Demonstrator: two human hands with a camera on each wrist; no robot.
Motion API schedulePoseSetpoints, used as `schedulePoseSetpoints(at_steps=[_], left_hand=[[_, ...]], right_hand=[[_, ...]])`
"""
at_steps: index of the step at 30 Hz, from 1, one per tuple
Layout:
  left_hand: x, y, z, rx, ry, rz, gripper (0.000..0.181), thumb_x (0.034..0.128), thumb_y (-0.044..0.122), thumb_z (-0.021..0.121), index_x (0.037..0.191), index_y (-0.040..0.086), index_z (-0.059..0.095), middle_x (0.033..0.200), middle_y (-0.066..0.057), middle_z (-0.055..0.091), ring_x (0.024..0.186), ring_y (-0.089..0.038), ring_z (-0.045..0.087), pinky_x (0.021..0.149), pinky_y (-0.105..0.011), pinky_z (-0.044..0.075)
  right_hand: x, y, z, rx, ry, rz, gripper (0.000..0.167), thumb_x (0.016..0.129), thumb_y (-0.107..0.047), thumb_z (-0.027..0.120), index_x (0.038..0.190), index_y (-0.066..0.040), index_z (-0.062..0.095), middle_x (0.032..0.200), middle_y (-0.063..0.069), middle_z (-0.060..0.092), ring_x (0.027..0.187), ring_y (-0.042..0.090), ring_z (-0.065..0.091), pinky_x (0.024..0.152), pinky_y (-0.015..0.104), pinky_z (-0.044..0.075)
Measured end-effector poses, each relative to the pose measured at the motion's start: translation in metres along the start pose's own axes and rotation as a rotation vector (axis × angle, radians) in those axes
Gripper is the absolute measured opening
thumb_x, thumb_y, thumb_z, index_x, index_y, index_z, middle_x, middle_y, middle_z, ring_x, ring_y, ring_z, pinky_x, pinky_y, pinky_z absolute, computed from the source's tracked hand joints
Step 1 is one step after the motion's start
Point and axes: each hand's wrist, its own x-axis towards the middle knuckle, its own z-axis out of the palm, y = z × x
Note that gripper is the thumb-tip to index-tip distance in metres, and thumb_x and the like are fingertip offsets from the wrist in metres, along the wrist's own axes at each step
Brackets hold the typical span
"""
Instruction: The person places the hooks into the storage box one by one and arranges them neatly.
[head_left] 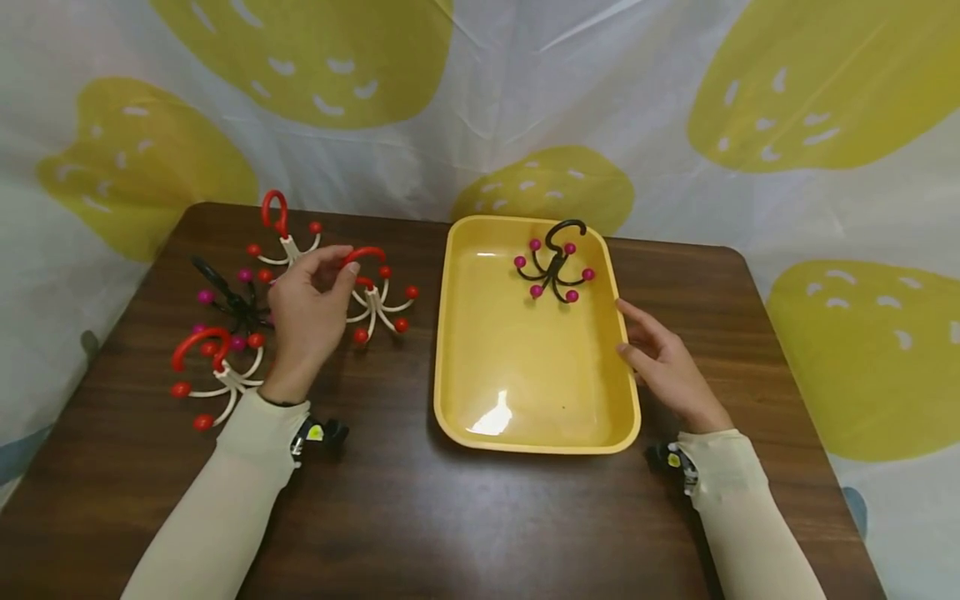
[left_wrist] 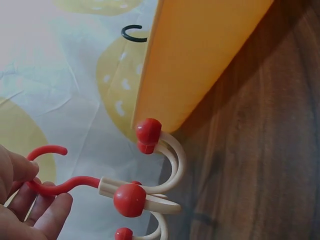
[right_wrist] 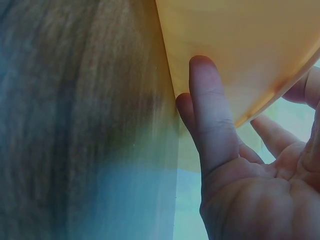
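The left hand (head_left: 309, 312) pinches the red hook of a white rack with red balls (head_left: 372, 302), left of the yellow tray (head_left: 442, 333). In the left wrist view, fingers of the left hand (left_wrist: 31, 197) curl round that red hook (left_wrist: 75, 184). The right hand (head_left: 672, 371) rests on the tray's right rim, thumb over the edge. In the right wrist view, the right hand (right_wrist: 240, 160) has fingers against the tray's outer wall (right_wrist: 235, 40). Inside the tray, near its back right, lies a black rack with magenta balls (head_left: 555, 267).
Left on the brown table (head_left: 480, 533) are a white rack with a red hook at the back (head_left: 288, 248), another nearer the front (head_left: 225, 379), and a black rack with magenta balls (head_left: 240, 308) between them. A patterned cloth (head_left: 525, 108) hangs behind the table.
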Motion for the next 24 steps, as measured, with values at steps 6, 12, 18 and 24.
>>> schedulePoseSetpoints(at_steps=[6,12,18,24], left_hand=[[0.008,0.01,0.003,-0.031,-0.008,0.009,0.018,0.097,0.013,0.077,0.115,0.011,0.082,0.101,-0.009,0.08,0.079,0.0,0.064,0.071,-0.015,0.046],[0.015,0.021,0.004,-0.063,-0.01,0.009,0.017,0.0963,0.012,0.078,0.113,0.012,0.082,0.102,-0.007,0.081,0.082,0.003,0.066,0.068,-0.015,0.047],[0.019,0.032,0.004,-0.075,-0.019,0.021,0.018,0.0964,0.013,0.078,0.114,0.013,0.082,0.103,-0.005,0.082,0.085,0.005,0.067,0.073,-0.015,0.05],[0.023,0.04,0.006,-0.103,-0.036,0.038,0.018,0.0965,0.015,0.078,0.114,0.011,0.082,0.103,-0.008,0.081,0.085,0.001,0.066,0.074,-0.018,0.048]], right_hand=[[-0.001,-0.002,0.0,0.006,0.006,-0.002,0.063,0.108,-0.011,0.057,0.166,-0.022,0.036,0.132,0.029,0.064,0.08,0.01,0.067,0.06,0.027,0.058],[-0.001,-0.002,0.0,0.013,0.008,-0.004,0.063,0.108,-0.011,0.057,0.166,-0.022,0.037,0.132,0.03,0.064,0.08,0.009,0.067,0.06,0.026,0.058],[-0.002,-0.002,-0.001,0.006,0.011,0.001,0.063,0.107,-0.011,0.057,0.166,-0.021,0.037,0.131,0.029,0.064,0.079,0.009,0.067,0.059,0.026,0.058],[-0.003,-0.004,-0.001,0.016,0.011,0.006,0.063,0.107,-0.011,0.058,0.166,-0.021,0.037,0.131,0.029,0.064,0.078,0.01,0.066,0.059,0.027,0.057]])
